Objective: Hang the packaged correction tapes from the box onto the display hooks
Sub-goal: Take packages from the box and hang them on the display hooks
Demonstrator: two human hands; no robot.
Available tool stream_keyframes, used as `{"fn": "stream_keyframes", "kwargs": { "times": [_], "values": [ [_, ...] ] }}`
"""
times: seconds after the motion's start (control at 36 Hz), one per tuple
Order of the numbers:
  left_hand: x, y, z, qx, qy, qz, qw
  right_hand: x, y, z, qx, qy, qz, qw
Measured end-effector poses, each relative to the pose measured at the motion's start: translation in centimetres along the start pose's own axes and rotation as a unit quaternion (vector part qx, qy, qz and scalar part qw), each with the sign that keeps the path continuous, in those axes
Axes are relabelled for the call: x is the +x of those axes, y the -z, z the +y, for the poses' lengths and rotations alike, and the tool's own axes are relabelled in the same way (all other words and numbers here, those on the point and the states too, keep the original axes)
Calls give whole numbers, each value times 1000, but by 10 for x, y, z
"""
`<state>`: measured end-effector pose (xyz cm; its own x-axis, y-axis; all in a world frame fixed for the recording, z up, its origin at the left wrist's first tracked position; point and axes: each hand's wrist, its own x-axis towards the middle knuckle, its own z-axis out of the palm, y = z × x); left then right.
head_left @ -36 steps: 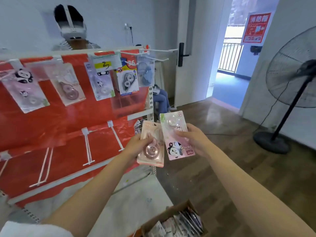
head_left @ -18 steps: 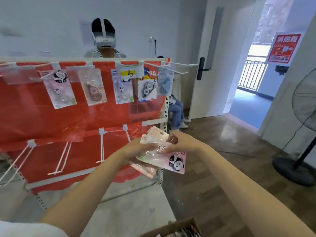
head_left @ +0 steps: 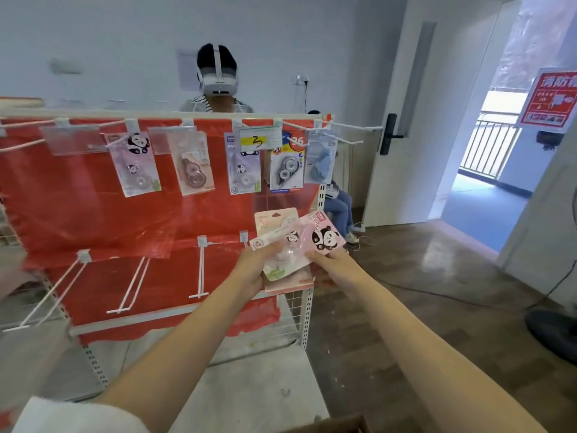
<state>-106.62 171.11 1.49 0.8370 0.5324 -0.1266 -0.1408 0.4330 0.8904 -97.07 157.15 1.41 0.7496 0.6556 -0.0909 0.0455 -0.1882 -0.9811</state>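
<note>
Correction tape packs [head_left: 288,245] gripped by left hand [head_left: 253,267], panda pack's edge pinched by right hand [head_left: 331,264], before rack [head_left: 93,214].

box [head_left: 331,425] cut off by bottom edge, fan [head_left: 559,332] cropped at right, rear packet [head_left: 271,218] mostly hidden

Pale wall [head_left: 125,42], wood floor [head_left: 421,292], open door [head_left: 402,104], daylight outside.

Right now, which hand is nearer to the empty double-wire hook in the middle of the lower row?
Left. The left hand holds packets just right of the hook; the right hand is farther right, beyond the panda packet.
</note>
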Motion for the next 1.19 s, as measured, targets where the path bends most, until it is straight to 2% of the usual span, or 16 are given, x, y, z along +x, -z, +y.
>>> {"fn": "stream_keyframes", "kwargs": {
  "times": [0.14, 0.31, 0.36, 0.47, 0.69, 0.89, 1.06, 1.19],
  "values": [
    [5, -1, -7, 59, 12, -46, 997, 2, 9, -3, 36, 31, 39, 998],
    [14, -2, -16, 205, 0, -28, 978, 3, 29, -8, 30, -5, -33, 999],
    [15, -4, -18, 225, 4, -41, 973, 3, 33, -5, 16, -24, -43, 999],
    [15, -10, -19, 247, 7, -56, 968, 3, 31, 1, 37, -8, -35, 999],
    [3, -2, -12, 141, -12, 5, 990, 6, 4, 1, 37, -10, -94, 995],
    [-16, 21, -7, 135, -42, 57, 988, 14, -28, 0, -25, 37, -126, 991],
    [-25, 47, -2, 167, -51, 101, 980, 20, -52, 2, -30, 35, -101, 994],
    [-27, 69, 11, 90, -63, 119, 987, 26, -67, -8, 22, 39, -61, 997]
  ]
}}
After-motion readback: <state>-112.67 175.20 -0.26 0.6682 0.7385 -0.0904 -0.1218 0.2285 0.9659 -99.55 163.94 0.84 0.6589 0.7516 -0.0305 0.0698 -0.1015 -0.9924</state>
